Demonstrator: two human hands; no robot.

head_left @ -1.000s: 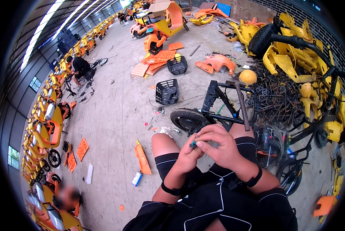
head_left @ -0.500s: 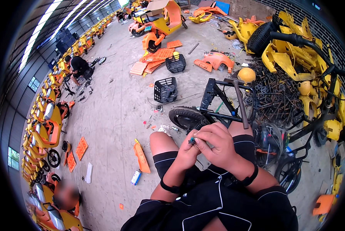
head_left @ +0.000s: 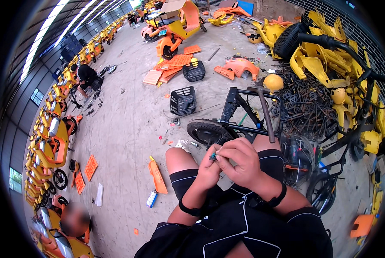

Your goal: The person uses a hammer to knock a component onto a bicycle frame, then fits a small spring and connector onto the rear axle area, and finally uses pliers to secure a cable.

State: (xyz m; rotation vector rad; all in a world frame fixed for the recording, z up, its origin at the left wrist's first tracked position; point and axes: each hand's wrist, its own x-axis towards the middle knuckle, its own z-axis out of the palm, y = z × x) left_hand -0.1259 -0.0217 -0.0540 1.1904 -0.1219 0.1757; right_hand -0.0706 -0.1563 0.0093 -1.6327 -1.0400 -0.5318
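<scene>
Above my lap both hands meet on a small dark green-blue piece [head_left: 212,157], too small to name for certain. My left hand [head_left: 207,171] is closed round its lower side. With thumb and fingers pinched together, my right hand [head_left: 240,162] grips it from the other side. Just beyond my knees a black scooter frame [head_left: 239,109] lies with its wheel [head_left: 206,131] to the left. A hammer [head_left: 265,114] rests across the top of the frame.
Black baskets [head_left: 183,101] and orange panels [head_left: 175,63] lie ahead on the floor. A heap of dark metal parts [head_left: 306,101] and yellow body shells [head_left: 317,64] fills the right. Yellow scooters [head_left: 53,142] line the left, where a person [head_left: 87,77] crouches. An orange strip [head_left: 157,177] lies near my left knee.
Both hands stay together on the small piece, with only a slight shift of the fingers. The whole view has moved very slightly.
</scene>
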